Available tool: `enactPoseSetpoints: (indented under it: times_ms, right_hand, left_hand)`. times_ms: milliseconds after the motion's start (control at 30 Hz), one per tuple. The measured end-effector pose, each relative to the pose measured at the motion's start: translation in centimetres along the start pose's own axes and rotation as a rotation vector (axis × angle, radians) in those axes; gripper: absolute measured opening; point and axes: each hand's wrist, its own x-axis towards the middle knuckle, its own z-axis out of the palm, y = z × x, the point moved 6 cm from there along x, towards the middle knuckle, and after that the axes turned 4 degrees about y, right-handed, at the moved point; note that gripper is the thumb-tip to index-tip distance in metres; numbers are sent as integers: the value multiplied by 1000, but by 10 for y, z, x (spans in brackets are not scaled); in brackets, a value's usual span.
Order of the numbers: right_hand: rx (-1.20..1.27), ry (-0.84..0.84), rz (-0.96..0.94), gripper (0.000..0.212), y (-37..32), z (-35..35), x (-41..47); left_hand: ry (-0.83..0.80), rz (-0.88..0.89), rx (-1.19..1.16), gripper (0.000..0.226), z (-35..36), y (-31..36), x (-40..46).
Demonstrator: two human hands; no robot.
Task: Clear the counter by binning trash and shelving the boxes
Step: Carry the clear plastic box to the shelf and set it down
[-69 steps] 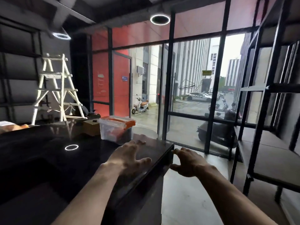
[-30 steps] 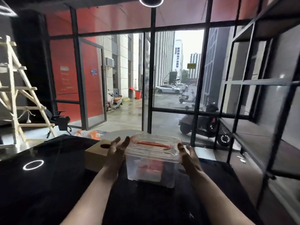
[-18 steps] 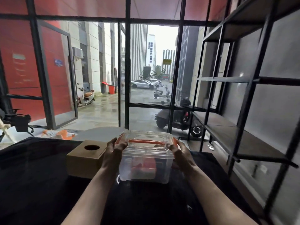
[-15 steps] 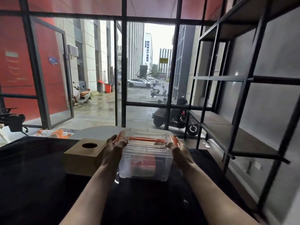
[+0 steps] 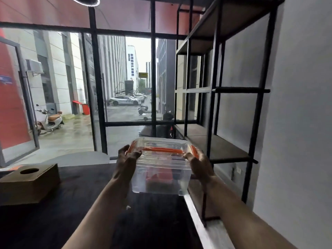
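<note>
A clear plastic box (image 5: 161, 184) with an orange handle and orange clips, something red inside, hangs just above the right edge of the black counter (image 5: 75, 216). My left hand (image 5: 125, 162) grips its left side and my right hand (image 5: 199, 164) grips its right side, fingers up by the lid. A brown cardboard box (image 5: 28, 184) with a round hole in its top sits on the counter at the left. The black metal shelf unit (image 5: 215, 90) stands to the right, its lower board (image 5: 219, 146) bare.
Glass wall and door frame (image 5: 100, 105) stand straight ahead beyond the counter. A grey wall (image 5: 301, 123) is at the right behind the shelves. A gap of floor lies between the counter's right edge and the shelf unit.
Both hands closed on the clear box and lifted it off the counter, carrying it right toward the shelves. My view swung right, so the cardboard box now lies far left.
</note>
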Motion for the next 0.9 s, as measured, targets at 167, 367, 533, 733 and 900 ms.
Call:
enactPoseSetpoints:
  times_ms: [167,367,533,733,900]
  right_hand:
    - [17,96,27,70,33,-143,-4]
    - [41,147,55,79,65,-275,-22]
    - [30,211,80,82,87,-346,-30]
    - [26,239,141,78,135,-409,13]
    - [4,245,119,82,146,-418,61]
  left_hand:
    - [-85,-21,-12,47,127,6,-61]
    - [-164,-56,-37,51,243,4,-126]
    - [-210,-78,-36,46,309,-3,-159]
    - [-247,-93,-6,38,404,-27,-146]
    - [-241,-123,-46,52,441,-41,-112]
